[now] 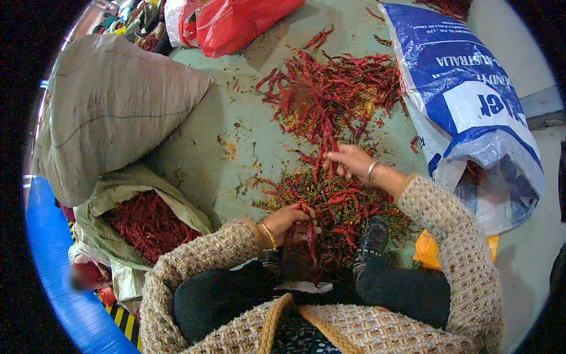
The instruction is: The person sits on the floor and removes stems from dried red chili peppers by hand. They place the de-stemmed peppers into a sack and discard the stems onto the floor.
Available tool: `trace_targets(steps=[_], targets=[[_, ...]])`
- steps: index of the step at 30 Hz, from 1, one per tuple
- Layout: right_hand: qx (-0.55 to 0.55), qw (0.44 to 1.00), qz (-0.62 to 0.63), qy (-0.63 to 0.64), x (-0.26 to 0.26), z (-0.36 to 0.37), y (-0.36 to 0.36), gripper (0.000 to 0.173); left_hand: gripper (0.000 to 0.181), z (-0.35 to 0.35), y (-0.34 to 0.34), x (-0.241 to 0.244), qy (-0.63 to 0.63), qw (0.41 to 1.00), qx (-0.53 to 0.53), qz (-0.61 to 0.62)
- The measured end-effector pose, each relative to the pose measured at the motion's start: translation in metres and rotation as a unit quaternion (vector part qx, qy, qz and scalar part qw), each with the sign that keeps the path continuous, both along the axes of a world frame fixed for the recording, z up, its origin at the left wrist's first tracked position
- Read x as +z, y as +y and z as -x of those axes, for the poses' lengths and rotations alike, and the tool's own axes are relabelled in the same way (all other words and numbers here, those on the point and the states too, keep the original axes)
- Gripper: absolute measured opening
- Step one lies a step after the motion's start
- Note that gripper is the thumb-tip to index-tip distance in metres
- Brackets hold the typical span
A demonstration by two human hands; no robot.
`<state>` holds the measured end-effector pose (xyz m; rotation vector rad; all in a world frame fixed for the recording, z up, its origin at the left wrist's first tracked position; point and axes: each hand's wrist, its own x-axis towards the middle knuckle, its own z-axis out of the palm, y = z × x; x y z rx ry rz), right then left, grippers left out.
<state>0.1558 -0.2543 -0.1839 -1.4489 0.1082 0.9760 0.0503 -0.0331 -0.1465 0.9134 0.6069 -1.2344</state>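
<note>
My left hand (288, 226) holds dried red chili peppers (311, 250) that hang down between my knees. Further forward, my right hand (349, 162) grips a few long dried chilies (327, 135) at the near edge of a big chili heap (345, 84). Yellow seeds lie among that heap. Beneath both hands spreads a second pile (336, 194), where red pods mix with green-brown stems. My left fingertips are partly covered by the pods in them.
An open woven sack (150, 177) full of dark red chilies stands at left, below a bulging beige sack (119, 97). Right lies a blue-and-white printed sack (468, 88), its mouth facing me. A red bag (247, 22) sits at the far side. Seeds and stems litter the green floor (194, 163).
</note>
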Motion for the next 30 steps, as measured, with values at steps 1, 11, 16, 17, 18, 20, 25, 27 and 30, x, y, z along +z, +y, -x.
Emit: trace_targets(steps=[1, 11, 16, 17, 18, 20, 25, 27, 30], targets=[[-0.01, 0.999, -0.039, 0.029, 0.006, 0.011, 0.002, 0.026, 0.007, -0.003, -0.001, 0.003, 0.001, 0.999, 0.033, 0.007], [0.136, 0.984, -0.098, 0.06, 0.036, 0.049, 0.023, 0.025, 0.014, -0.03, -0.004, 0.022, -0.186, 0.968, 0.136, -0.101], [0.099, 0.991, -0.068, 0.063, 0.028, 0.046, 0.02, 0.028, 0.017, -0.03, -0.003, 0.03, -0.141, 0.972, 0.158, -0.106], [0.076, 0.994, -0.047, 0.065, 0.026, 0.044, 0.016, 0.028, 0.017, -0.031, -0.003, 0.025, -0.137, 0.968, 0.18, -0.105], [0.05, 0.998, 0.006, 0.039, 0.026, 0.043, 0.013, 0.029, 0.017, -0.033, -0.004, 0.024, -0.133, 0.964, 0.203, -0.105], [0.057, 0.997, 0.027, 0.036, 0.027, 0.045, 0.014, 0.032, 0.017, -0.035, -0.003, 0.025, -0.129, 0.965, 0.209, -0.088], [0.176, 0.983, -0.02, -0.052, 0.037, 0.065, 0.039, 0.033, 0.018, -0.026, -0.003, 0.022, -0.164, 0.974, 0.1, -0.117], [0.207, 0.974, -0.027, -0.086, 0.036, 0.069, 0.041, 0.034, 0.016, -0.026, -0.007, 0.02, -0.218, 0.962, 0.052, -0.156], [0.164, 0.984, -0.053, -0.045, 0.038, 0.066, 0.036, 0.033, 0.017, -0.03, -0.007, 0.03, -0.19, 0.964, 0.096, -0.158]])
